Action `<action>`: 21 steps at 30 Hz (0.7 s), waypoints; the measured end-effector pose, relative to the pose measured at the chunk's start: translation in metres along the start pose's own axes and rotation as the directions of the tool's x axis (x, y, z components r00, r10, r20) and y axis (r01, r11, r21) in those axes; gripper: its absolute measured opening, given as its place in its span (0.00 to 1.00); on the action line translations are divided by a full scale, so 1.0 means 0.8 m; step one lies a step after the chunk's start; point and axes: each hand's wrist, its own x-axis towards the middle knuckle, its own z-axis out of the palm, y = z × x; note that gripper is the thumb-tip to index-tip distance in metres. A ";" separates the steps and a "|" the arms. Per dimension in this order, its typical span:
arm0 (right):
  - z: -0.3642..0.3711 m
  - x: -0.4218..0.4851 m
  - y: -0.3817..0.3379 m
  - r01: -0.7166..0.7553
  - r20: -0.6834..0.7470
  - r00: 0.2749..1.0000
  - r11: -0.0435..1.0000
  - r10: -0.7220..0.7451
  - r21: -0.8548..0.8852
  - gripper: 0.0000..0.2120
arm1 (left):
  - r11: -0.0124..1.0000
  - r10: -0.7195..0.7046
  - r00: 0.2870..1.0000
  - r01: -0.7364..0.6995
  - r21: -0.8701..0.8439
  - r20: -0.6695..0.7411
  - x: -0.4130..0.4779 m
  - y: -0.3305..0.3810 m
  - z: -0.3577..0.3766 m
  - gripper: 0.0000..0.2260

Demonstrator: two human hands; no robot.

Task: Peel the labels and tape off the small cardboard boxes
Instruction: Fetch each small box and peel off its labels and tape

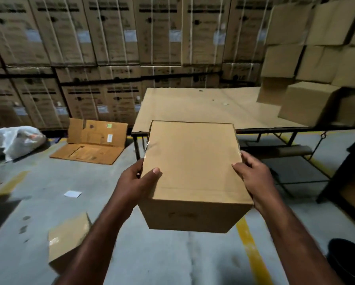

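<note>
**Cardboard box in both my hands, tape scraps on its side edges**

Brown and plain, the cardboard box (193, 171) is in the middle of the frame. I hold it in the air above the grey floor, in front of the table (193, 103) that is covered with a cardboard sheet. My left hand (139, 182) grips the left side: the thumb lies flat on the top face and the other fingers curl down around the edge, where I cannot see them. My right hand (252, 177) does the same on the right side. Both grips are closed on the box and nothing else is in them.

I think I hold it from two sides so that I can turn it and look at every face. The top face shows no label. A shiny scrap of tape (147, 149) sits on the left edge just above my left hand, and another scrap (238, 152) is on the right edge, close to my right fingers. These are probably what I must peel next, and one hand must let go to pinch them.

At the lower left of the frame a second small box (67, 239) stands on the floor, partly behind my left arm. A white paper piece (72, 193) lies on the floor at the left, perhaps a label. More plain boxes (308, 103) are piled at the upper right.
</note>
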 end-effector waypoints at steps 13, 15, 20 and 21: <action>-0.184 0.231 -0.007 0.050 -0.084 0.996 0.990 -0.039 0.135 0.23 | 0.978 0.143 0.968 -0.106 -0.180 0.208 0.207 0.052 0.241 0.18; -0.196 0.266 0.003 0.062 -0.108 0.993 0.988 -0.047 0.143 0.24 | 0.976 0.161 0.956 -0.117 -0.186 0.244 0.249 0.052 0.267 0.18; -0.216 0.377 0.029 0.065 -0.138 0.989 0.986 -0.044 0.151 0.23 | 0.964 0.217 0.926 -0.154 -0.215 0.309 0.373 0.046 0.327 0.18; -0.218 0.403 0.030 0.078 -0.149 0.987 0.986 -0.056 0.147 0.23 | 0.960 0.229 0.921 -0.161 -0.228 0.315 0.400 0.046 0.338 0.18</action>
